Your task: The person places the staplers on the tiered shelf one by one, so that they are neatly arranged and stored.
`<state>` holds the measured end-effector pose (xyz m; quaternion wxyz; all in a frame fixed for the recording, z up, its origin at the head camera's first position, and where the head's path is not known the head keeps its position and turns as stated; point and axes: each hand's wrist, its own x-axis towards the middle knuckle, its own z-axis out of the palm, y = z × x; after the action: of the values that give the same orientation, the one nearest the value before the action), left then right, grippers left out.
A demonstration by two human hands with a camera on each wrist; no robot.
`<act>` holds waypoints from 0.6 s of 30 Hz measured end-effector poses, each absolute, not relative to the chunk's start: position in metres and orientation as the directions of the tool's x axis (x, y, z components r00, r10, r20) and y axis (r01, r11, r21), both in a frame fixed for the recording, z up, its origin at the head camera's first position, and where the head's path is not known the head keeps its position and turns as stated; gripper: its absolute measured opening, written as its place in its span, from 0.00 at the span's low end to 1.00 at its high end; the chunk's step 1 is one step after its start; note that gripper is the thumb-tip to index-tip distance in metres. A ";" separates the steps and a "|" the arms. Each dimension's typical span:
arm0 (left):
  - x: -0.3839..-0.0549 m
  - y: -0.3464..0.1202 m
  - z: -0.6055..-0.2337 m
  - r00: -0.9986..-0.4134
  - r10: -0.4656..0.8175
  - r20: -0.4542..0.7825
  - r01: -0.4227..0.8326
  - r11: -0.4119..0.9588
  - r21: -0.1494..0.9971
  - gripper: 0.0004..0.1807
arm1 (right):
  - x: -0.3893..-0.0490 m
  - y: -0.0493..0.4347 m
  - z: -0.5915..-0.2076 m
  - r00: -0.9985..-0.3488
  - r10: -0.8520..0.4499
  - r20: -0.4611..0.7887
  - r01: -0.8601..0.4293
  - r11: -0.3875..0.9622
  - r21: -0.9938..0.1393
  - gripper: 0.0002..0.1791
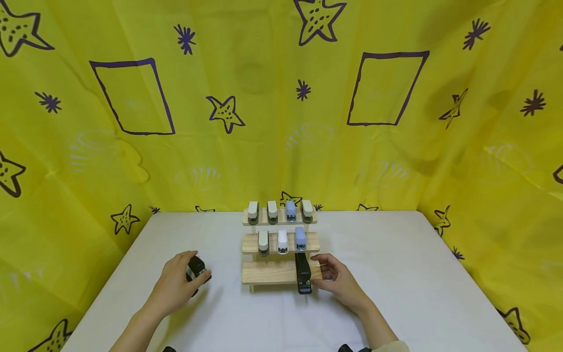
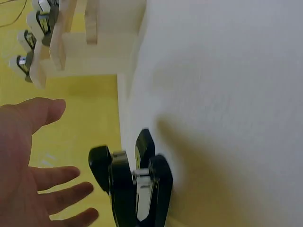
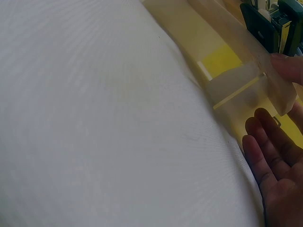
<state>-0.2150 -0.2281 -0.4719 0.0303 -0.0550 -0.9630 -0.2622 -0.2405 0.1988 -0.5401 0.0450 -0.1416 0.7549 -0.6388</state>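
Note:
My left hand [image 1: 178, 276] is by the black staplers [image 1: 196, 265] on the left of the table. In the left wrist view its fingers [image 2: 61, 177] and thumb are spread, with a gap between them and the staplers [image 2: 142, 184], which stand close together. At the right end of the bottom tier of a wooden rack [image 1: 268, 273], another black stapler [image 1: 303, 274] lies with its front end past the edge. My right hand [image 1: 336, 281] is around that end, thumb tip right beside this stapler. The right wrist view shows its other fingers [image 3: 270, 146] loosely bent beside the rack's end.
The upper tiers hold several staplers: cream ones [image 1: 252, 211], a white one [image 1: 282, 241] and light blue ones [image 1: 300, 238]. A white cloth covers the table [image 1: 378, 254]. Yellow curtains [image 1: 264, 161] with star drawings enclose its back and sides.

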 end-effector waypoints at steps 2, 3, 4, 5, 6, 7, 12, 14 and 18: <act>-0.220 -0.232 -0.472 -0.994 0.088 0.060 0.107 0.858 0.502 0.43 | -0.240 0.199 -0.540 -0.956 -0.272 0.110 -0.154 0.144 -0.978 0.32; -0.223 -0.234 -0.472 -0.995 0.089 0.046 0.100 0.859 0.501 0.44 | -0.240 0.199 -0.539 -0.957 -0.269 0.108 -0.151 0.144 -0.978 0.32; -0.226 -0.235 -0.472 -0.996 0.088 0.033 0.093 0.860 0.501 0.45 | -0.240 0.199 -0.539 -0.958 -0.266 0.106 -0.148 0.143 -0.979 0.32; -0.229 -0.237 -0.472 -0.996 0.086 0.020 0.085 0.861 0.501 0.46 | -0.240 0.199 -0.539 -0.959 -0.262 0.104 -0.145 0.141 -0.979 0.32; -0.231 -0.238 -0.472 -0.997 0.083 0.006 0.075 0.862 0.501 0.47 | -0.240 0.199 -0.539 -0.959 -0.261 0.107 -0.148 0.141 -0.979 0.32; -0.234 -0.240 -0.473 -0.997 0.082 -0.008 0.067 0.865 0.498 0.49 | -0.240 0.199 -0.539 -0.960 -0.258 0.110 -0.150 0.139 -0.979 0.32; -0.245 -0.246 -0.475 -0.997 0.062 -0.055 0.029 0.881 0.472 0.55 | -0.239 0.199 -0.540 -0.956 -0.261 0.136 -0.175 0.132 -0.976 0.31; -0.249 -0.248 -0.477 -0.996 0.053 -0.066 0.016 0.884 0.466 0.58 | -0.239 0.198 -0.540 -0.955 -0.263 0.139 -0.177 0.128 -0.976 0.31; -0.255 -0.250 -0.481 -0.995 0.038 -0.095 -0.010 0.884 0.467 0.62 | -0.240 0.198 -0.540 -0.951 -0.271 0.147 -0.186 0.125 -0.975 0.31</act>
<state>-0.2552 -0.2503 -0.4813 -0.0509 -0.0072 -0.9693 -0.2403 -0.2399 0.1975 -0.5404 0.0330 -0.1525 0.7491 -0.6438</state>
